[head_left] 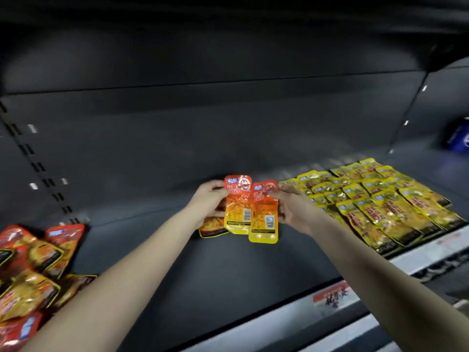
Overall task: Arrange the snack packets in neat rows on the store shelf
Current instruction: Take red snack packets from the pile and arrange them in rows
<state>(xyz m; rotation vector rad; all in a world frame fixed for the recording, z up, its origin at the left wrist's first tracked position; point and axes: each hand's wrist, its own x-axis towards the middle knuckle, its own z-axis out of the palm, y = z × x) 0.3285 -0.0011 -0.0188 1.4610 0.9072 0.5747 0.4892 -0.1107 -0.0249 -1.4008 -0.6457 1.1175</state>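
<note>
Both my arms reach over the dark shelf [157,250]. My left hand [209,201] grips an orange-and-yellow snack packet [238,207] by its left edge. My right hand [294,209] grips a second, matching packet [264,217] by its right edge. The two packets are held upright side by side, slightly overlapping, just above the shelf. Another orange packet [212,228] lies flat on the shelf under my left hand, partly hidden. Yellow packets [375,199] lie in overlapping rows on the right of the shelf.
A loose heap of red-and-orange packets [33,275] sits at the shelf's front left. The shelf's front rail carries a red price label [332,297]. A blue package [459,138] stands in the neighbouring bay at far right. A slotted upright [38,166] runs down the left back wall.
</note>
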